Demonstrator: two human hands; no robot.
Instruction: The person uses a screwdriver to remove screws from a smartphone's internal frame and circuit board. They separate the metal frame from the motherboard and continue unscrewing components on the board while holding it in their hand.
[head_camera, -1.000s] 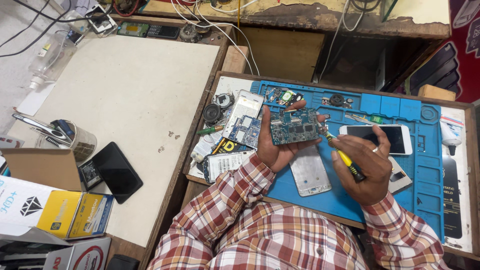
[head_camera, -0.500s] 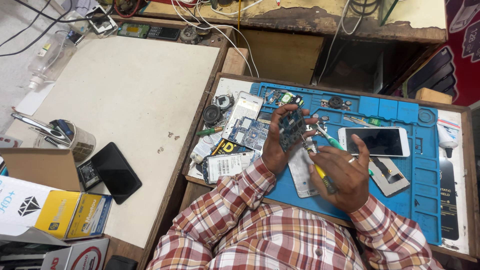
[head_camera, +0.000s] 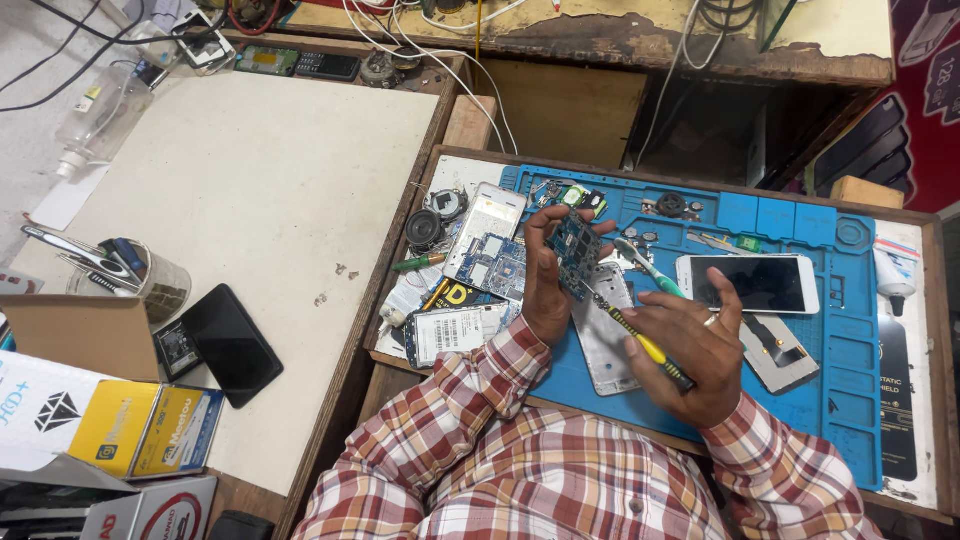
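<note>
A wide, pale, matte tabletop (head_camera: 250, 200) fills the left, its surface scuffed and flat. To its right sits a wooden tray-like bench (head_camera: 470, 125) lined with a bright blue rubbery work mat (head_camera: 850, 370), moulded with small square compartments along its top edge. On the mat lie a white smartphone (head_camera: 750, 282) with a glossy dark screen, a thin silvery metal phone back plate (head_camera: 610, 345), and another blue circuit board (head_camera: 492, 266). A person in a red, white and brown plaid sleeve (head_camera: 450, 410) works over it. The left hand (head_camera: 545, 285) is closed around the edges of a small rectangular blue circuit board (head_camera: 575, 252), held tilted above the mat. The right hand (head_camera: 690, 345) grips a slim screwdriver (head_camera: 640, 342) with a yellow and black handle, its metal tip touching the held board's lower edge.
</note>
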